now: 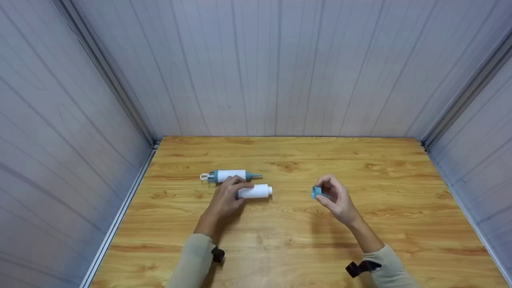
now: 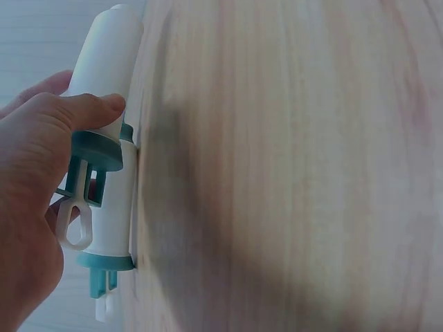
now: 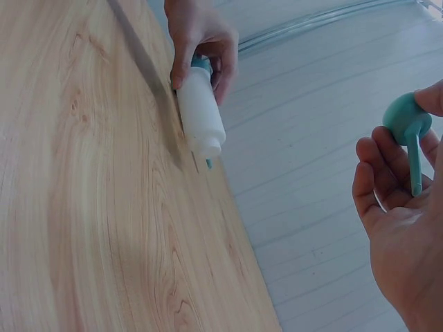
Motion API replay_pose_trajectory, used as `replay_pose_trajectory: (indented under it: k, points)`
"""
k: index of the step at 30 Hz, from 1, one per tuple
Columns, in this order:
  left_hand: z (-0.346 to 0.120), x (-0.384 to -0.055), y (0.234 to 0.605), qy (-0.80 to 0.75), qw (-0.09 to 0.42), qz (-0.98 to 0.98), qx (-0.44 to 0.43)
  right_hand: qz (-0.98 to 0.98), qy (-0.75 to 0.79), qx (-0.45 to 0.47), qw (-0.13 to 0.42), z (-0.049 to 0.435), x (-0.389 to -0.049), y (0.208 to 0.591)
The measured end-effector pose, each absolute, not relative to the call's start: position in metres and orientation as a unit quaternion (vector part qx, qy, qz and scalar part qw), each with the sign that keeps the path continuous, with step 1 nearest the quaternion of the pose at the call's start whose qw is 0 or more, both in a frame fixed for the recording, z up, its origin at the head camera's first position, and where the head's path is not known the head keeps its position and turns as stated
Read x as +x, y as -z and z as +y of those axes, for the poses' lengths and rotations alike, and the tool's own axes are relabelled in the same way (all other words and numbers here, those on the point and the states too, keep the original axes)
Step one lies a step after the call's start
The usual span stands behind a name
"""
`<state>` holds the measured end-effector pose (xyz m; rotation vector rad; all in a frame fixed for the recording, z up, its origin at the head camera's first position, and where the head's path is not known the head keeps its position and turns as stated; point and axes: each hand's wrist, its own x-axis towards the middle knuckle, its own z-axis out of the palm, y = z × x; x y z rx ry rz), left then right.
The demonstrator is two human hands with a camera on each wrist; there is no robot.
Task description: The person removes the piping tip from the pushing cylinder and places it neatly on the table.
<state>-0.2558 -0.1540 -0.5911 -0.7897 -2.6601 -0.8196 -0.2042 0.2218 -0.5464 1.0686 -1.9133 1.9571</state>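
Observation:
My left hand (image 1: 228, 196) grips a white plunger tube (image 1: 258, 191) by its handle end, thumb and fingers around the barrel. That tube has a teal collar (image 2: 97, 150), a white ring handle (image 2: 75, 225) and a bare white neck. Just behind it a second white plunger tube (image 1: 236, 174) lies on the table, with a thin teal nozzle (image 1: 257, 176) on its front. Off to the right, my right hand (image 1: 338, 202) pinches a teal nozzle cap (image 3: 407, 119) between thumb and fingers. The cap's wide opening faces left and its thin spout points toward the palm.
Both hands are over a wood-grain table (image 1: 272, 248). Pale panelled walls (image 1: 256, 72) stand at the back and on both sides. A dark strap (image 1: 218, 254) with a small block sits at each sleeve cuff.

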Motion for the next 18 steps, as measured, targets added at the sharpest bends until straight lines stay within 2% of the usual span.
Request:
replay_pose_trajectory:
  k: [9,18]
  points:
    - [-0.1526,-0.2555,0.597,0.294,0.091,-0.917,-0.253,-0.641,-0.664,0.369,0.107,0.2225,-0.2057,0.5477]
    - [-0.1529,-0.2541,0.6006,0.311,0.088,-0.913,-0.247,-0.636,-0.667,0.372,0.106,0.2233,-0.2061,0.5479]
